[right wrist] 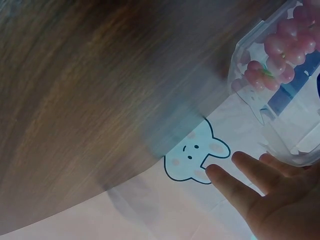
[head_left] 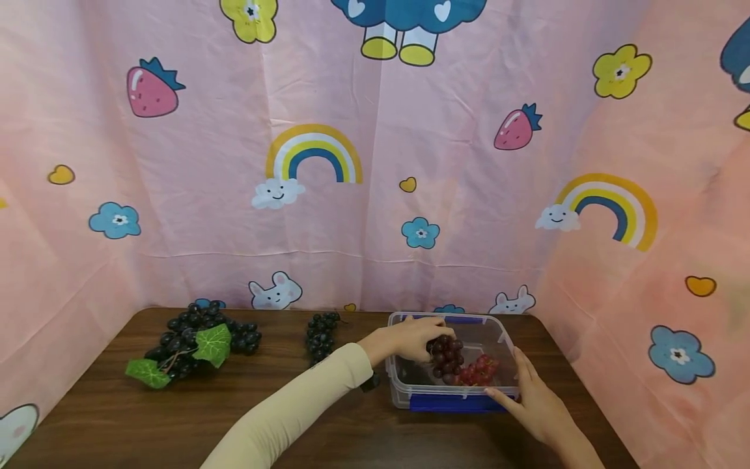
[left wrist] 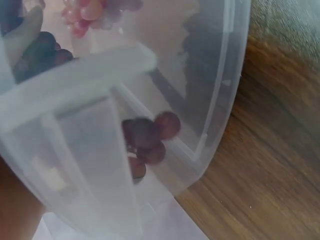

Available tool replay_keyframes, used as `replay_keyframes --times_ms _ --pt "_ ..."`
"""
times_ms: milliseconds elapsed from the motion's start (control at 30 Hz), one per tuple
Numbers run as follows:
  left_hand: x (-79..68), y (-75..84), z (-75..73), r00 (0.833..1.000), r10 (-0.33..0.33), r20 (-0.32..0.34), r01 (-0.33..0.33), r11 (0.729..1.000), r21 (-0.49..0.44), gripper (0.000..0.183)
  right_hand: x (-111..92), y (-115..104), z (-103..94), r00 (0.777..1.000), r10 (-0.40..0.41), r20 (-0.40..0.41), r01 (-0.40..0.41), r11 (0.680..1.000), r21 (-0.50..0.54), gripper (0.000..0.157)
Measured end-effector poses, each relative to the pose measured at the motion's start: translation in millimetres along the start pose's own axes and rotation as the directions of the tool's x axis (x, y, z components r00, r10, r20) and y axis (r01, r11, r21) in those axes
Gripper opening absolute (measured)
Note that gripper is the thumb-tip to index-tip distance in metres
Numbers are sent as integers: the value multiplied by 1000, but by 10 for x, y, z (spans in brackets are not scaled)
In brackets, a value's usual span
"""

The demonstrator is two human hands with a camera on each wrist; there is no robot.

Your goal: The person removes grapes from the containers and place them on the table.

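Observation:
A clear plastic box (head_left: 508,339) with blue clips stands on the brown table, right of centre. My left hand (head_left: 410,340) reaches in over its left rim and grips a dark purple grape bunch (head_left: 446,355) just above the floor of the box. A pink-red grape bunch (head_left: 478,371) lies beside it inside. My right hand (head_left: 525,389) rests with straight fingers against the box's front right corner. The left wrist view shows the dark grapes (left wrist: 147,140) through the cloudy wall. The right wrist view shows the pink grapes (right wrist: 280,55) and my straight fingers (right wrist: 250,172).
A large black grape bunch with green leaves (head_left: 193,342) lies at the table's back left, and a smaller black bunch (head_left: 321,335) lies just left of the box. Pink cartoon cloth (head_left: 375,195) walls in the back and both sides.

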State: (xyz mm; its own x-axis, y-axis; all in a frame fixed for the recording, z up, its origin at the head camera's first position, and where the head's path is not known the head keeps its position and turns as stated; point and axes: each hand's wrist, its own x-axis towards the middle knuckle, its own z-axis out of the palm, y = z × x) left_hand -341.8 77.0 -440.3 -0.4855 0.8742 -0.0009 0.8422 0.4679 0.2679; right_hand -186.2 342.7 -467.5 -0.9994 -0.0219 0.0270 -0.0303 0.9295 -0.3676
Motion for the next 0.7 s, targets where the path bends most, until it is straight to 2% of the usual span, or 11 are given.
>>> replay_keyframes --times_ms 200,433,700 --pt "-44 51 -63 999 24 -47 -27 997 -66 62 -9 -13 -13 1000 -16 -10 16 1000 -3 111" --pt "-82 72 -127 996 28 -82 -32 998 -50 67 -14 9 7 998 -42 -51 41 999 -6 109" --pt "-160 113 -227 994 17 -110 -17 1000 0 69 0 11 5 999 -29 -23 29 1000 -6 111"
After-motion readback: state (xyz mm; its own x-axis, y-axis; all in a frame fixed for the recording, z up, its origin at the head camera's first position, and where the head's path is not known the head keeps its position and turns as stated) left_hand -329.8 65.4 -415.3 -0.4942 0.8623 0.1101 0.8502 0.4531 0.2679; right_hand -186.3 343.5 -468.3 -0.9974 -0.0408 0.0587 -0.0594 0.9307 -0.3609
